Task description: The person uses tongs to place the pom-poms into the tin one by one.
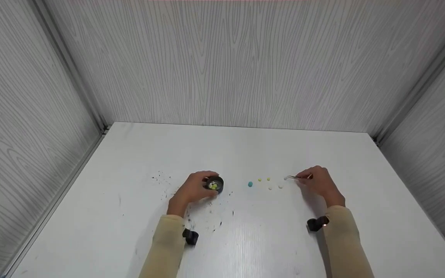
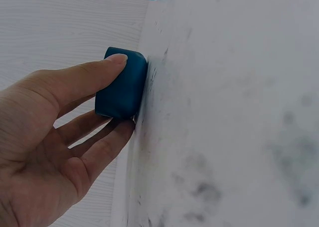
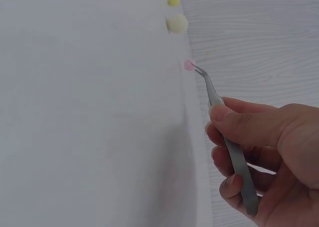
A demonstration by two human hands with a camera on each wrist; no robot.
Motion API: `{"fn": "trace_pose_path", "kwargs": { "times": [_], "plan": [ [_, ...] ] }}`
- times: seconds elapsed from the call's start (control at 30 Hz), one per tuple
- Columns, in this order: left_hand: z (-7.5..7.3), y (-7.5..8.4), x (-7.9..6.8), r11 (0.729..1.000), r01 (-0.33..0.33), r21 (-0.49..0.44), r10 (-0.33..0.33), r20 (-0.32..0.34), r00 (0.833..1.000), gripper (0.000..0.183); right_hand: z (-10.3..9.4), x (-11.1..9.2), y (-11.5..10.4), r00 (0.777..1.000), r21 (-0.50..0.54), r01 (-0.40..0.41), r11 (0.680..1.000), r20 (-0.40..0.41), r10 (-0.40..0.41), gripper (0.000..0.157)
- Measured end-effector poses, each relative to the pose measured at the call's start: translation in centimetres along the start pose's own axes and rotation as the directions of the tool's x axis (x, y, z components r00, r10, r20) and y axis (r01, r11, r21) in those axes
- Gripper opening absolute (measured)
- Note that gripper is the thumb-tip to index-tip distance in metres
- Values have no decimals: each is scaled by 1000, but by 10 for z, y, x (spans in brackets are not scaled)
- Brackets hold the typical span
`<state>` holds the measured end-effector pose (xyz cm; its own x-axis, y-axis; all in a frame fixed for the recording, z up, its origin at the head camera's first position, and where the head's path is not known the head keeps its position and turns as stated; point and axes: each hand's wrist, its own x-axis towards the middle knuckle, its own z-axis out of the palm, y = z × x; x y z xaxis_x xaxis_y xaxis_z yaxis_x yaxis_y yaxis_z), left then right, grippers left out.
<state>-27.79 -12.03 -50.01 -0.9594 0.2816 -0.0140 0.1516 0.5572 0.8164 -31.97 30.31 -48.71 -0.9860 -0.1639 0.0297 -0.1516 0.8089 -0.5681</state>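
Observation:
My left hand [image 1: 197,187] grips a small round dark-blue cup [image 2: 122,82] by its side, thumb on one side and fingers on the other. Several yellow-green pieces [image 1: 214,186] show inside it. In my right hand [image 1: 319,183] is a pair of metal tweezers [image 3: 239,172] with bent tips, pinched between thumb and fingers. Its tips are at a small pink bead [image 3: 189,65]; I cannot tell whether they grip it. Close by lie a cream bead [image 3: 177,24] and a yellow bead [image 3: 173,1].
Between the hands, a blue bead [image 1: 250,184], two yellow beads [image 1: 260,179] and two pale beads [image 1: 280,187] lie on the white table [image 1: 222,150]. Dark specks [image 1: 220,223] mark the surface around the left hand. Wood-grain panels [image 1: 214,65] enclose the back and sides.

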Motion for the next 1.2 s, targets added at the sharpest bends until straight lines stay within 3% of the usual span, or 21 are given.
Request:
{"fn": "trace_pose_path", "kwargs": {
  "times": [0.87,1.2],
  "plan": [
    [2,4,3,1000,-7,12,6,11,1000,59,-3,-3,-12,998,13,62,998,-34,-61,18],
    [1,1,3,1000,8,8,-8,10,1000,60,-2,-1,-28,987,24,148,989,-64,-146,16]
  ]
}}
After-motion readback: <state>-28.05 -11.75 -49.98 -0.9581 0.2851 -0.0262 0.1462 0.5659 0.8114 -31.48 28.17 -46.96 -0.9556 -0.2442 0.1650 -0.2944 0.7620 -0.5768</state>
